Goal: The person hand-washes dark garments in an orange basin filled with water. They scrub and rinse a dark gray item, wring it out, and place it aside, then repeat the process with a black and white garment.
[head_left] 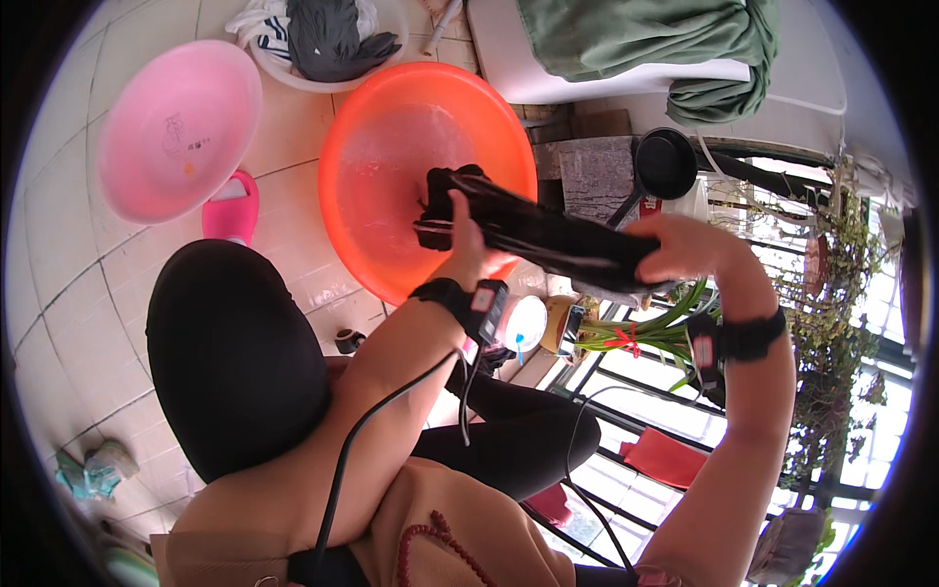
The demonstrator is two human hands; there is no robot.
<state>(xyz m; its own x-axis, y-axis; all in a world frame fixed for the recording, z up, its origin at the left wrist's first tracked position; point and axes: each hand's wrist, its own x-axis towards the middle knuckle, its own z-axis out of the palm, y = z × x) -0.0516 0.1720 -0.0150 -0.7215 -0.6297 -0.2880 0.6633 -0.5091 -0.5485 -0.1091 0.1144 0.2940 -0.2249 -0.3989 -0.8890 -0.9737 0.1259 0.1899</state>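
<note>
A dark, bunched black garment [550,231] stretches between my two hands above the right side of an orange plastic basin [345,242]. My left hand [469,242] grips it near its gathered end over the basin. At the other end, beyond the basin's rim, my right hand [678,249] is closed around the cloth. The garment's exact kind cannot be told. Inside the basin the surface looks wet and shiny.
A pink basin [183,132] is tilted by a pink slipper [231,213]. Behind stands a whitish tub [293,77] of clothes. Green fabric [645,37] drapes over a white appliance. To the right are a black frying pan [666,165], a potted plant [653,326] and window bars.
</note>
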